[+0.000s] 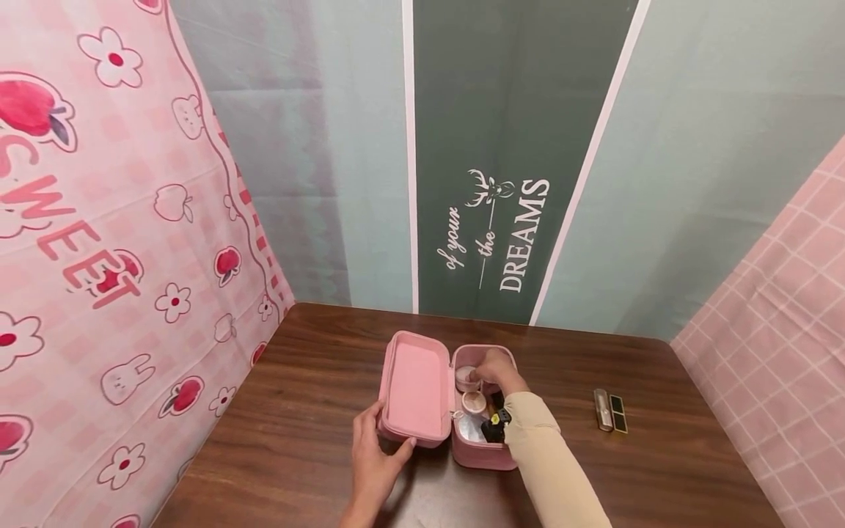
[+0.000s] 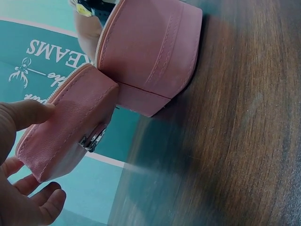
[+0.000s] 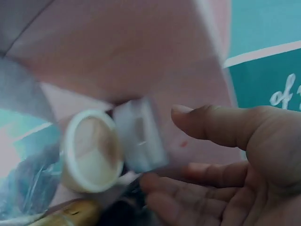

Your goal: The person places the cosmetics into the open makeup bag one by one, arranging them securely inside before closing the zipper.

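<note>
A pink zippered cosmetic case (image 1: 485, 458) stands on the table with its lid (image 1: 417, 385) swung out to the left. My left hand (image 1: 374, 449) grips the lid's near left corner, thumb on one side and fingers on the other. In the left wrist view, the lid (image 2: 77, 113) shows a metal buckle. My right hand (image 1: 498, 370) reaches inside the case, its thumb and fingers (image 3: 207, 176) spread apart with a gap between them. Close to its fingertips is a whitish, translucent container (image 3: 139, 135), blurred. Beside that sits a round jar (image 3: 94, 150) with a pale rim.
Also in the case are a shiny silvery sheet (image 1: 472, 427) and dark items partly hidden by the right wrist. To the right on the brown table (image 1: 317, 367) lie a metallic tube (image 1: 603, 409) and a dark, gold-edged flat piece (image 1: 617, 413). Printed cloths hang around the table.
</note>
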Tool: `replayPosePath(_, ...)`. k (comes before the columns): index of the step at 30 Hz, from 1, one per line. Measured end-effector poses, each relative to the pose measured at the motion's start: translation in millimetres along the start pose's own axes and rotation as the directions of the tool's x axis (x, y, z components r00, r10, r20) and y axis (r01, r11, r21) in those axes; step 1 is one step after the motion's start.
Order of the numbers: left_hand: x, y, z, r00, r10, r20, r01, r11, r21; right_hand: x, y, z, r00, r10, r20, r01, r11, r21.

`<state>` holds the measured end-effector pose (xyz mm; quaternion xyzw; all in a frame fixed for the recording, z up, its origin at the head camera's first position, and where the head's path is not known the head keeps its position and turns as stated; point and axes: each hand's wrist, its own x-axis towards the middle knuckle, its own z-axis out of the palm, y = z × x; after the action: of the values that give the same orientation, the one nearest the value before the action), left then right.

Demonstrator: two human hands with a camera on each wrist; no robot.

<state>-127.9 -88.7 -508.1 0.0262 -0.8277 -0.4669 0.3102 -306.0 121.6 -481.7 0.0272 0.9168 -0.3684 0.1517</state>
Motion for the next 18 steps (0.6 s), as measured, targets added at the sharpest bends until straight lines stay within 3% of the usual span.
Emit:
replayPosePath(3,-0.4,-0.5,2.5,1.0,0.004,-0.001,-0.004,1.0,-0.01,-5.7,-2,-8,0.995,-0.095,0.01,0.096,0.994,-0.061)
replayPosePath(7,-0.7,-1.1,3.2,1.0,0.023,-0.012,-0.023,1.0,-0.007,-14.5,-7,-16,0.975,-0.212,0.062,0.22,0.963,-0.155)
replayPosePath(11,-0.2,-1.6,2.6,0.999,0.027,-0.017,-0.027,1.0,-0.004,-21.0,-12,-21,0.959,-0.259,0.112,0.274,0.949,-0.158)
replayPosePath(18,0.3,0.4,-0.1,1.0,0.019,0.004,-0.019,1.0,0.001,-33.9,-14,-25,0.942,-0.312,0.122,0.331,0.924,-0.191)
